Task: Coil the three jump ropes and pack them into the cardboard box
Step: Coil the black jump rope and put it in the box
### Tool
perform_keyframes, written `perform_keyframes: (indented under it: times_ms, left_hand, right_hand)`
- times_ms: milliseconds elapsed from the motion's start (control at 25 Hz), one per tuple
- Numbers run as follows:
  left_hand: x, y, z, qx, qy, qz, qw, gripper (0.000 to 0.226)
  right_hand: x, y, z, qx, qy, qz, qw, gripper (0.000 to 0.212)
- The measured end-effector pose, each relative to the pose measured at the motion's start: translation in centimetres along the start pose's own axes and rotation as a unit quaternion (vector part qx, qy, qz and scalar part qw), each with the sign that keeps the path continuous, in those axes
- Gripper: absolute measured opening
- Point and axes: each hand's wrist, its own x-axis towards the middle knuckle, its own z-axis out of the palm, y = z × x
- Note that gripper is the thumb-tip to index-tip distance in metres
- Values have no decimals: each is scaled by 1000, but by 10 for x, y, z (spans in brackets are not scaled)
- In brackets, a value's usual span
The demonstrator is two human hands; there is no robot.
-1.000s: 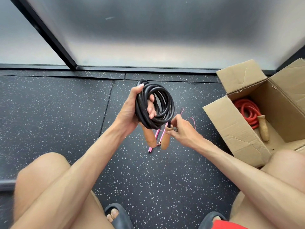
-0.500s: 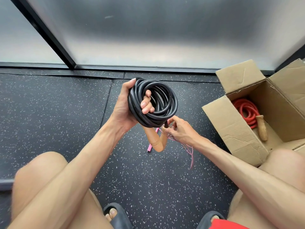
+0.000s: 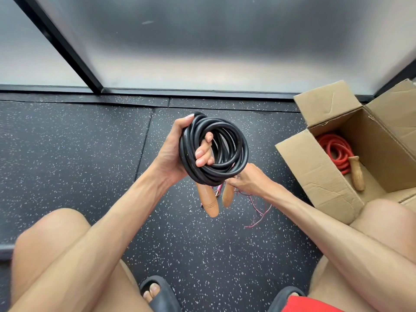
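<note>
My left hand point(image 3: 174, 154) grips a coiled black jump rope point(image 3: 234, 154), fingers curled through the loops. Its two wooden handles point(image 3: 208, 202) hang below the coil. My right hand point(image 3: 246, 181) sits just under the coil's lower right and pinches the rope end above the right handle. A thin pink jump rope point(image 3: 258, 208) lies loose on the floor beneath my hands, mostly hidden by them. The open cardboard box point(image 3: 315, 174) stands at the right, with a coiled red jump rope point(image 3: 335, 149) and its wooden handle point(image 3: 356, 174) inside.
Dark speckled rubber floor point(image 3: 78, 154) spreads left and front. A frosted glass wall with black frame point(image 3: 67, 48) runs along the back. My knees and dark sandals point(image 3: 157, 296) fill the lower view.
My left hand has turned the black coil so its opening faces me more. The handles hang lower. My right hand has stayed beneath the coil.
</note>
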Motion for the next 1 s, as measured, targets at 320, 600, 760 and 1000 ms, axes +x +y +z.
perform_keyframes:
  times_ms: [320,600,760,1000]
  left_hand:
    - [-8,3,-1,8,-45,-20,999,55]
    - [-13,21,-12,5,-6,21,1000,54]
    - [-15,30,-22,-9,13,40,999,53]
    - [-17,30,-24,-6,10,45,999,53]
  right_hand:
    - [7,12,1,-8,-31,-9,999,33]
    - [-6,-8,-4,99,21,43,994,49]
    - [-11,-20,-8,189,49,25,980,45]
    - [-12,-18,-3,155,76,10,985,34]
